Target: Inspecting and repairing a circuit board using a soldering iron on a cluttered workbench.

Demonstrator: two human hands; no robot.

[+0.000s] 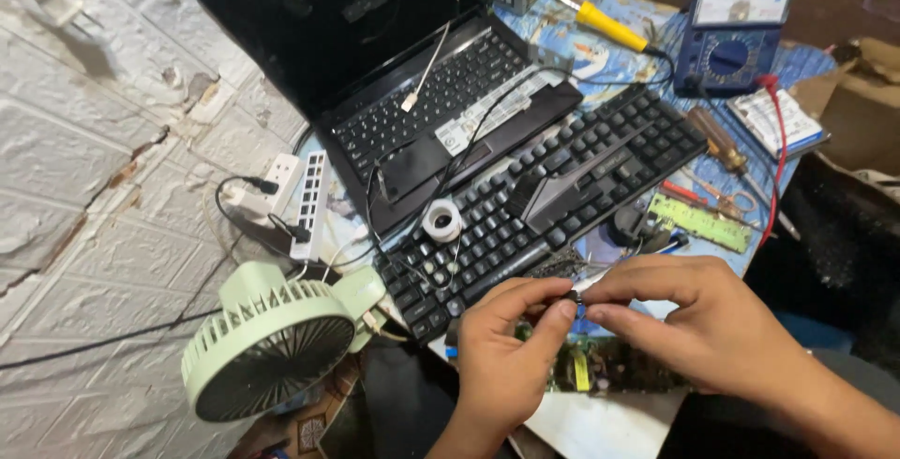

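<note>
**Both hands pinch a small dark part**

We see our left hand (502, 351) and right hand (698, 328) meet at the counter's (600, 426) near edge, fingers (553, 314) pinching a small dark part (574, 301) above a black keyboard (553, 201). A green fan (267, 342) stands at the left edge.

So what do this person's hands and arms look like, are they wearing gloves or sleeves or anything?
No gloves: both the left hand and the right hand are bare, with no rings or watch showing. The fingers have short nails. No sleeve shows on either forearm as far as the picture reaches, and the wrists carry no bands or straps.
</note>
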